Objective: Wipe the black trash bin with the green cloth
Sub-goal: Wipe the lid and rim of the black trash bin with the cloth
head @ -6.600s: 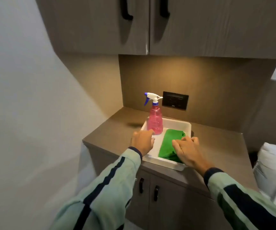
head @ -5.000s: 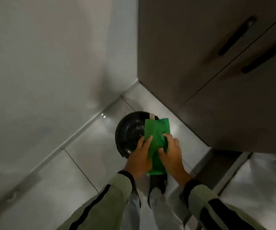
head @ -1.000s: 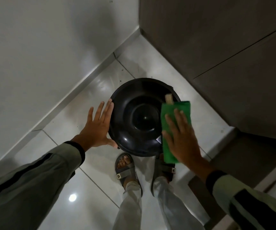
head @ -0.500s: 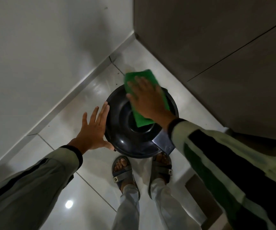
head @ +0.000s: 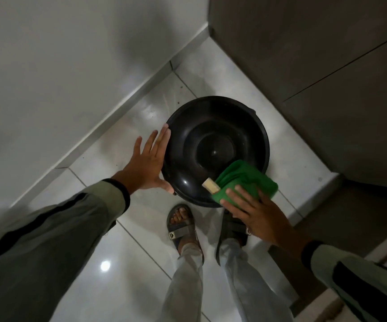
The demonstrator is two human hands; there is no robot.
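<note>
The round black trash bin (head: 201, 135) stands on the floor below me, its glossy domed lid facing up. My left hand (head: 146, 166) lies flat against the bin's left rim, fingers spread, thumb under the near edge. My right hand (head: 255, 212) presses the folded green cloth (head: 241, 177) onto the lid's near right edge. A pale tag sticks out of the cloth on its left side. Part of the cloth hangs past the rim.
A white wall with a skirting board (head: 118, 117) runs along the left. A brown cabinet front (head: 327, 77) closes off the right, with a step at its base. My two sandalled feet (head: 181, 224) stand on the glossy floor tiles just in front of the bin.
My right hand has dragged the green cloth from the far side of the lid to its near right edge. My left hand stays on the bin's left rim.
</note>
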